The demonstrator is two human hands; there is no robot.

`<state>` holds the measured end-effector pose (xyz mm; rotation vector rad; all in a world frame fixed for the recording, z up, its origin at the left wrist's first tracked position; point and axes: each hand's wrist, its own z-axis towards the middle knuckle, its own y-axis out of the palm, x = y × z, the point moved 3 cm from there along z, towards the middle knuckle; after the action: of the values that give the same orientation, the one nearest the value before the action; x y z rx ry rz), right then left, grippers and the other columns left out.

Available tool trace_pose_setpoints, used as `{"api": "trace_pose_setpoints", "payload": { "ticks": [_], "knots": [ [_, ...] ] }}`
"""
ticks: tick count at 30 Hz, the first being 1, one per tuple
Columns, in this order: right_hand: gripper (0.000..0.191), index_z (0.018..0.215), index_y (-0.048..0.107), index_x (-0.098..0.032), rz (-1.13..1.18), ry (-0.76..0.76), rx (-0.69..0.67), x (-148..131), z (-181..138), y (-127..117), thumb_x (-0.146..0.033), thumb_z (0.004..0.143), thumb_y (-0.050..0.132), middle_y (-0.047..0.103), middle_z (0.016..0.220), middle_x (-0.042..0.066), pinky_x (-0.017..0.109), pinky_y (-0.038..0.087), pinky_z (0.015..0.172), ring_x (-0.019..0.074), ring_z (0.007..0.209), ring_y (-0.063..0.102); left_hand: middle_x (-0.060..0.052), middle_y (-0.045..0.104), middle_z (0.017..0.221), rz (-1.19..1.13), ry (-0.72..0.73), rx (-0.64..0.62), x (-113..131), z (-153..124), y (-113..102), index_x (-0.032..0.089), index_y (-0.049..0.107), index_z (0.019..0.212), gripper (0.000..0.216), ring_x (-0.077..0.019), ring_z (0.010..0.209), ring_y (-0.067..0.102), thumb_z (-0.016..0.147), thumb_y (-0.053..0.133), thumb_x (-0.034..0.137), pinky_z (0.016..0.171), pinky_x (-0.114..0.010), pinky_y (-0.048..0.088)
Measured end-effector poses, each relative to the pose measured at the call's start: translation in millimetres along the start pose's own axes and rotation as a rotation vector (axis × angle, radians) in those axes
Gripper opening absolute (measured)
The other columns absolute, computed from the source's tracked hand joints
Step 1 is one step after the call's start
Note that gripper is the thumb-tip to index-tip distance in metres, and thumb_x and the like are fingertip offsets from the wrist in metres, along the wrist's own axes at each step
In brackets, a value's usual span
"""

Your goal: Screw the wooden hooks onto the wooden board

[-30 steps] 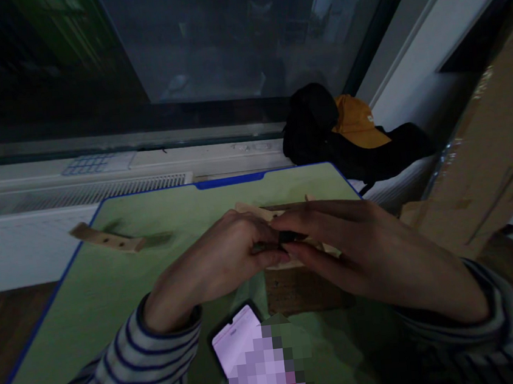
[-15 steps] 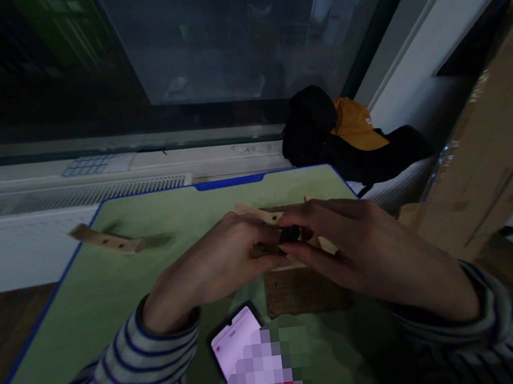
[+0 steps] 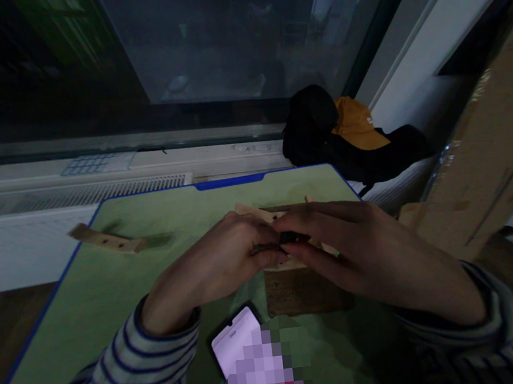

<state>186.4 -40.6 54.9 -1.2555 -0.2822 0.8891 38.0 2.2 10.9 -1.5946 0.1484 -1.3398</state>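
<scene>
My right hand (image 3: 344,238) is closed in a pinch, thumb and forefinger on a small black piece (image 3: 287,237). Close against it, my left hand (image 3: 224,253) is also closed, its fingertips around a thin dark thing too obscured to name. Below and behind the fingers lie pale wooden parts (image 3: 258,212) with small dark holes, largely covered by my hands. They sit over a brown wooden block (image 3: 308,290), whose near side shows beneath my hands. Off to the left is a separate curved wooden piece (image 3: 108,241) with two holes.
A lit phone (image 3: 237,337), partly pixelated, lies on the green table (image 3: 185,208) near me. Past the far edge are a radiator (image 3: 101,193) and a window. An orange cap (image 3: 359,123) rests on black items. A large cardboard box (image 3: 483,131) stands at right.
My right fingertips have shifted slightly around the black piece, and less of it shows. The left hand stays nearly in place. A red mark on the phone screen has gone.
</scene>
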Motion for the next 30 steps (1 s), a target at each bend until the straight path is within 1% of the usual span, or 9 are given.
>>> {"api": "trace_pose_setpoints", "payload": {
  "ticks": [4, 8, 14, 17, 19, 21, 24, 27, 30],
  "knots": [
    [0.025, 0.113, 0.053, -0.018, -0.029, 0.019, 0.011, -0.2, -0.3, -1.5, -0.029, 0.090, 0.048, 0.065, 0.099, 0.003, 0.026, 0.047, 0.071, 0.0141, 0.084, 0.061, -0.001, 0.067, 0.095, 0.006, 0.021, -0.029, 5.0, 1.1, -1.1, 0.020, 0.068, 0.088, 0.017, -0.0146, 0.092, 0.060, 0.088, 0.051, 0.023, 0.085, -0.026, 0.043],
    [0.025, 0.112, 0.052, -0.018, -0.039, 0.025, -0.001, 0.4, -1.2, -1.4, -0.029, 0.090, 0.049, 0.065, 0.101, 0.002, 0.025, 0.046, 0.070, 0.0132, 0.084, 0.060, -0.001, 0.066, 0.095, 0.040, 0.012, -0.040, 6.1, 0.9, -0.9, 0.019, 0.067, 0.086, 0.016, -0.0142, 0.092, 0.059, 0.088, 0.050, 0.019, 0.085, -0.025, 0.042],
    [0.023, 0.110, 0.053, -0.019, -0.057, 0.022, 0.011, 0.2, -0.1, -1.0, -0.028, 0.090, 0.049, 0.065, 0.095, 0.001, 0.024, 0.046, 0.069, 0.0127, 0.082, 0.060, 0.002, 0.067, 0.088, 0.022, 0.007, 0.008, 1.0, 0.6, -1.1, 0.021, 0.067, 0.084, 0.010, -0.0132, 0.087, 0.061, 0.083, 0.058, 0.026, 0.079, -0.023, 0.043],
    [0.028, 0.116, 0.050, -0.019, -0.035, 0.020, 0.007, -1.8, 0.1, -1.9, -0.029, 0.090, 0.049, 0.064, 0.102, 0.002, 0.024, 0.046, 0.070, 0.0131, 0.086, 0.060, 0.001, 0.067, 0.088, 0.031, -0.005, 0.039, -1.4, 0.3, -1.0, 0.020, 0.068, 0.085, 0.013, -0.0139, 0.086, 0.061, 0.083, 0.058, 0.029, 0.079, -0.024, 0.043],
    [0.033, 0.121, 0.048, -0.018, -0.006, 0.013, -0.002, -3.1, -0.5, -2.3, -0.028, 0.089, 0.049, 0.063, 0.109, 0.003, 0.023, 0.046, 0.073, 0.0132, 0.092, 0.060, 0.000, 0.068, 0.089, 0.022, -0.006, 0.045, -2.2, -0.1, -0.5, 0.019, 0.068, 0.088, 0.016, -0.0139, 0.085, 0.061, 0.084, 0.057, 0.030, 0.079, -0.024, 0.044],
    [0.034, 0.122, 0.048, -0.018, 0.019, 0.008, -0.006, -3.6, -1.3, -2.4, -0.025, 0.089, 0.049, 0.062, 0.113, 0.004, 0.024, 0.046, 0.077, 0.0133, 0.095, 0.059, 0.000, 0.068, 0.090, 0.006, -0.001, 0.039, -2.2, -0.4, 0.1, 0.019, 0.068, 0.089, 0.016, -0.0138, 0.086, 0.062, 0.084, 0.057, 0.029, 0.080, -0.024, 0.044],
    [0.028, 0.117, 0.051, -0.020, 0.037, -0.001, -0.010, -3.1, -1.8, -1.8, -0.025, 0.090, 0.048, 0.064, 0.107, 0.003, 0.025, 0.046, 0.077, 0.0136, 0.093, 0.060, -0.001, 0.068, 0.091, 0.009, 0.000, 0.024, -0.9, -0.4, 0.0, 0.019, 0.068, 0.089, 0.015, -0.0142, 0.087, 0.062, 0.085, 0.056, 0.027, 0.080, -0.025, 0.044],
    [0.025, 0.112, 0.053, -0.019, 0.008, 0.004, -0.006, -2.0, -1.4, -1.6, -0.029, 0.090, 0.048, 0.065, 0.098, 0.002, 0.025, 0.045, 0.070, 0.0133, 0.084, 0.060, -0.001, 0.068, 0.090, 0.008, 0.013, -0.001, 1.6, 0.3, -0.3, 0.018, 0.068, 0.086, 0.017, -0.0142, 0.086, 0.062, 0.087, 0.053, 0.027, 0.080, -0.025, 0.044],
    [0.023, 0.110, 0.053, -0.018, -0.026, 0.009, 0.014, -1.4, -1.2, -2.1, -0.029, 0.090, 0.050, 0.065, 0.095, 0.002, 0.024, 0.044, 0.066, 0.0130, 0.079, 0.060, 0.000, 0.068, 0.092, -0.005, 0.030, -0.028, 3.9, 0.3, 0.0, 0.019, 0.067, 0.086, 0.016, -0.0129, 0.087, 0.062, 0.088, 0.051, 0.024, 0.081, -0.023, 0.043]
  ]
}}
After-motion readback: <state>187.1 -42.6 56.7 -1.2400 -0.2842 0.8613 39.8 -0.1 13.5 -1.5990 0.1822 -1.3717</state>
